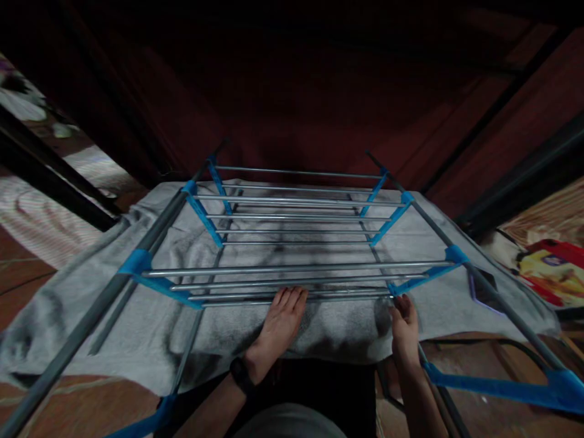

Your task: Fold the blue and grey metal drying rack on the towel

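Observation:
A shoe rack of grey metal tubes with blue plastic brackets lies on a grey towel (337, 328) in front of me. My left hand (286, 310), with a dark watch (241, 376) at the wrist, has its fingers closed over the lowest metal rod (246, 302) of the nearer tier. My right hand (404, 319) is at that tier's right end, fingers curled around the lower corner of the blue bracket (416, 284). Its fingertips are partly hidden. Another blue bracket (159, 291) holds the rods' left ends. The farther tier's rods (296, 217) run between blue brackets too.
A phone-like dark object (484, 291) lies on the towel at the right, behind a side tube (506, 310). Beyond it is a red and yellow packet (554, 271). Loose blue brackets' arms (493, 384) extend near me at right. A dark red surface (292, 91) stands behind.

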### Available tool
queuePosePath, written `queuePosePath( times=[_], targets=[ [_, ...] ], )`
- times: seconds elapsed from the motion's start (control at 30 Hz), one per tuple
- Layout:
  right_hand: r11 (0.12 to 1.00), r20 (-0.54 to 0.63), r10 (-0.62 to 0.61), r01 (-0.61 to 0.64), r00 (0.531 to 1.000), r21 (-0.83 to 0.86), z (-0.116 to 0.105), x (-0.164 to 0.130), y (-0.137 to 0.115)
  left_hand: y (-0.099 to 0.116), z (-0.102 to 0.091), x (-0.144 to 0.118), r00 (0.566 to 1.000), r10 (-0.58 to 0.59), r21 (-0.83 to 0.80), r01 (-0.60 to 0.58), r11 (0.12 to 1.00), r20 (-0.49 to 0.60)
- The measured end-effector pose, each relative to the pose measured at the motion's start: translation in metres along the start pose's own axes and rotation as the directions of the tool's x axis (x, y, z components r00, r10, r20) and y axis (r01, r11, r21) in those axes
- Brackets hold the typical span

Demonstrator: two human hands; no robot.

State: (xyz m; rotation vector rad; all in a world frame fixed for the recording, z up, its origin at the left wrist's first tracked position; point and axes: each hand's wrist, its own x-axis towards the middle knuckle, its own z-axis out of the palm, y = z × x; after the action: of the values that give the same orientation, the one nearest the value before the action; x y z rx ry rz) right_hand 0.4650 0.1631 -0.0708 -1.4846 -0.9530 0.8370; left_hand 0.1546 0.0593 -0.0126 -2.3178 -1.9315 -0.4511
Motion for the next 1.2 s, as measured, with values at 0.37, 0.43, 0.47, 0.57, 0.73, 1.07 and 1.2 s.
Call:
queuePosePath(
  times=[0.37, 0.43, 0.47, 0.57, 0.73, 1.07, 1.2],
  targets=[
    [0.989, -0.055, -0.114, 0.108, 0.992, -0.102, -0.005, 0.034, 0.021, 0.044, 0.008, 0.074, 0.942, 0.220, -0.182, -0.176, 0.967, 0.255],
    [0.989, -0.033, -0.114, 0.110, 0.993, -0.104, -0.003, 0.035, 0.017, 0.051, 0.012, 0.086, 0.929, 0.241, -0.241, -0.175, 0.955, 0.280],
    [0.988, -0.012, -0.113, 0.111, 0.994, -0.105, -0.001, 0.036, 0.014, 0.055, 0.013, 0.092, 0.926, 0.239, -0.279, -0.157, 0.947, 0.292],
    [0.982, 0.041, -0.131, 0.136, 0.991, -0.133, 0.002, 0.040, 0.007, 0.060, 0.018, 0.107, 0.921, 0.213, -0.389, -0.075, 0.918, 0.326],
    [0.964, 0.037, -0.154, 0.158, 0.987, -0.213, 0.005, 0.044, 0.003, 0.063, 0.020, 0.121, 0.918, 0.191, -0.441, -0.020, 0.897, 0.346],
    [0.965, -0.023, -0.205, 0.198, 0.978, -0.173, 0.019, 0.049, 0.003, 0.067, 0.003, 0.121, 0.930, 0.117, -0.393, 0.032, 0.919, 0.349],
    [0.965, -0.030, -0.220, 0.213, 0.975, -0.156, 0.020, 0.054, 0.002, 0.071, -0.001, 0.127, 0.942, 0.169, -0.378, -0.048, 0.925, 0.292]
  ],
)
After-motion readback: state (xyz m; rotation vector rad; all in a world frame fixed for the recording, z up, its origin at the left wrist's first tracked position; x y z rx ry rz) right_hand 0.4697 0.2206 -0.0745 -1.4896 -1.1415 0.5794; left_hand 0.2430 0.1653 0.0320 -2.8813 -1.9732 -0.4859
